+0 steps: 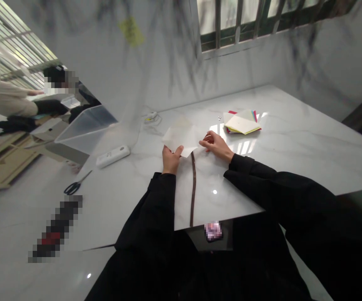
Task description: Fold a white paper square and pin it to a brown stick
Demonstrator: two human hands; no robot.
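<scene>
A sheet of thin whitish paper [183, 138] is held up over the marble-patterned table. My left hand [170, 160] grips its lower left part, thumb on top. At the paper's right edge is my right hand [216, 145], its thumb and fingertips pressed together on the edge. A thin brown stick [193, 188] lies on the table below the paper, running toward the front edge; its upper end is near the paper's lower corner.
Coloured paper sheets [243, 124] are stacked at the back right of the table [299, 146]. Left are a white power strip [113, 156], scissors [72, 188], a blurred-out dark object [57, 230] and a clear plastic box [88, 125]. Two people are at the far left.
</scene>
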